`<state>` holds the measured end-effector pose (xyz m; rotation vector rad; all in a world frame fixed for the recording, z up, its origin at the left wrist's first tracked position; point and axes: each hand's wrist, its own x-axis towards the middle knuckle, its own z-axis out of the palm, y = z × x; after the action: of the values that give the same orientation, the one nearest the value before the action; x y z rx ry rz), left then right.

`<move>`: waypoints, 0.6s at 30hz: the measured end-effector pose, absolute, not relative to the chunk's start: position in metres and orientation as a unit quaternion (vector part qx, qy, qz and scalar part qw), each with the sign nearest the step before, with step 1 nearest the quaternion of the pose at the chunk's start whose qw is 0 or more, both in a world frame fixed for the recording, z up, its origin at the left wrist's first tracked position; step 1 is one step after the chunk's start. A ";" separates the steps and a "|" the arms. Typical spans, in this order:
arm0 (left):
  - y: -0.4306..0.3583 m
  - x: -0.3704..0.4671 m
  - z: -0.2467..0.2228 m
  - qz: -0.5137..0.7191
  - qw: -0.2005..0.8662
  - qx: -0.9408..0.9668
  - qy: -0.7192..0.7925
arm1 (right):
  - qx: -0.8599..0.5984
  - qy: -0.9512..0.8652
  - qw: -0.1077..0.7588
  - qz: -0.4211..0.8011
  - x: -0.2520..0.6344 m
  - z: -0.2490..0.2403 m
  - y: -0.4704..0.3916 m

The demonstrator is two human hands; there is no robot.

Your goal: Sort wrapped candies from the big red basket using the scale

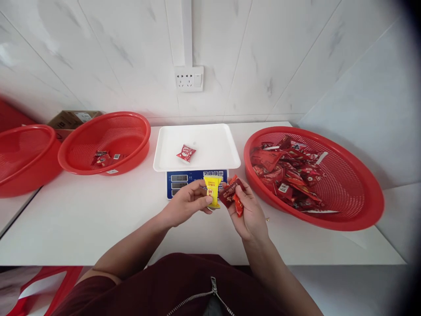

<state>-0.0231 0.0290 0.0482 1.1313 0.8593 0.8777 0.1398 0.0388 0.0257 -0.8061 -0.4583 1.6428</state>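
Observation:
My left hand [192,201] pinches a yellow wrapped snack packet [212,192] between thumb and fingers, in front of the scale. Close beside it, my right hand [250,214] is closed around a dark red packet [229,194] and a bright red packet [239,205]. Behind my hands stands a blue weighing scale [170,193] with a white tray [210,136] on top. One small red packet [186,153] lies on that tray. My hands partly cover the scale's display and keys.
To the right, a large red basket [358,184] holds many red packets [289,171]. At left stands a red basket [138,127] with a few packets, beside another red basket [26,171]. A cardboard box [70,118] sits behind them. The white table [98,219] meets a wall with a socket [190,79].

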 end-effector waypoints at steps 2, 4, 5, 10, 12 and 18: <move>0.029 -0.025 0.051 0.394 0.652 0.520 0.386 | -0.359 -0.216 0.573 0.705 0.145 0.028 0.038; 0.029 -0.026 0.055 0.387 0.605 0.568 0.401 | -0.361 -0.264 0.554 0.703 0.151 0.029 0.037; 0.028 -0.027 0.057 0.379 0.573 0.600 0.409 | -0.357 -0.297 0.544 0.699 0.153 0.030 0.037; 0.023 -0.027 0.066 0.334 0.499 0.680 0.420 | -0.379 -0.483 0.480 0.627 0.166 0.030 0.035; 0.021 -0.026 0.068 0.343 0.520 0.657 0.424 | -0.389 -0.524 0.472 0.593 0.171 0.030 0.034; 0.021 -0.020 0.068 0.489 0.610 0.513 0.354 | -0.333 -0.431 0.544 0.639 0.167 0.042 0.022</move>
<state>-0.0202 0.0210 0.0677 1.1856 0.8180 1.1295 0.1667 0.0220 0.0423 -0.7894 -1.0229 1.5159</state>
